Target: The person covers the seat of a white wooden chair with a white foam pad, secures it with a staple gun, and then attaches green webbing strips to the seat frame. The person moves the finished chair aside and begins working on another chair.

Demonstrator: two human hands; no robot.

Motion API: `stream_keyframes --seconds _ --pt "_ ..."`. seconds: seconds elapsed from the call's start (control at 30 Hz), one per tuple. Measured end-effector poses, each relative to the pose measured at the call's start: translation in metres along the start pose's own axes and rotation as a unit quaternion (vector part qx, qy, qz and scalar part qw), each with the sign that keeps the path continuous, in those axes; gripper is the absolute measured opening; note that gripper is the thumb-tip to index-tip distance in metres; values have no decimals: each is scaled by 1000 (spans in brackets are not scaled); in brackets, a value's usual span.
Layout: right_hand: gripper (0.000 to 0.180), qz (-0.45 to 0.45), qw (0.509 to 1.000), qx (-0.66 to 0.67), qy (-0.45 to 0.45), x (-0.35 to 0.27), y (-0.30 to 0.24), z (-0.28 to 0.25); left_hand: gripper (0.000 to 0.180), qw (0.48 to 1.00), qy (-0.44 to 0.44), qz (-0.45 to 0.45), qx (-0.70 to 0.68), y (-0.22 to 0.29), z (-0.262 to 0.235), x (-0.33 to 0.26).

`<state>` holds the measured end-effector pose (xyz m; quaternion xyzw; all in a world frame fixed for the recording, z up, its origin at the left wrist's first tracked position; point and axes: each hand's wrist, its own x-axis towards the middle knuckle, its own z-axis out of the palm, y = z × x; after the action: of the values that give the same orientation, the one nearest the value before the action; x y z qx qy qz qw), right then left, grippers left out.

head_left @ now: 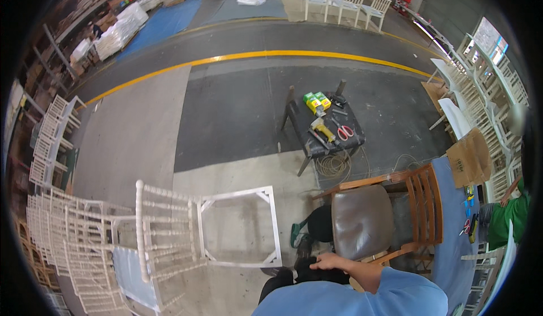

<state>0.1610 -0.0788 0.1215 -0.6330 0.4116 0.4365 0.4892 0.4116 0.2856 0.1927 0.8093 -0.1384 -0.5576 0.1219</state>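
Head view, looking down on a workshop floor of worn grey concrete with a curved yellow painted line point(266, 55) across the upper half. Low centre, one hand point(331, 261) in a light blue sleeve lies flat, fingers spread narrow, on something dark just below the brown padded leather seat of a wooden armchair point(362, 221); which hand it is I cannot tell, and the other hand is out of view under the lower edge. The armchair has orange-brown slatted wood, smooth and varnished, with a glossy, slightly creased cushion, rounded at the corners. Left of it lies a white turned-spindle chair frame with an open square seat point(237, 225), tipped on its side, bare floor showing through the seat opening. Further left, a stack of matching white spindle chairs point(62, 225) bends with the lens toward the rim. Upper centre, a small dark low table point(317, 143) carries green boxes point(315, 101), a yellow power tool point(323, 129) and red-handled scissors point(344, 131); coiled cord sits beneath it. At the right edge, a person in a green top point(512, 217) is cut off by the frame, beside a brown cardboard sheet point(469, 158).
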Motion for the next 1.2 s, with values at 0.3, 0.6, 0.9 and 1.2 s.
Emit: stream_keyframes --seconds 0.3,0.6,0.9,1.2 --pt "45 -144 951 45 268 -45 -45 -50 38 994 -59 -2 -90 -56 24 -10" --pt "34 -110 978 -24 178 -27 -84 -136 37 977 -104 -47 -178 -9 68 -6" --pt "28 10 981 -141 135 137 -67 -315 36 952 -144 -92 -255 159 121 69" --pt "49 -74 958 -240 142 224 174 -369 47 973 -10 -39 -228 215 225 398"
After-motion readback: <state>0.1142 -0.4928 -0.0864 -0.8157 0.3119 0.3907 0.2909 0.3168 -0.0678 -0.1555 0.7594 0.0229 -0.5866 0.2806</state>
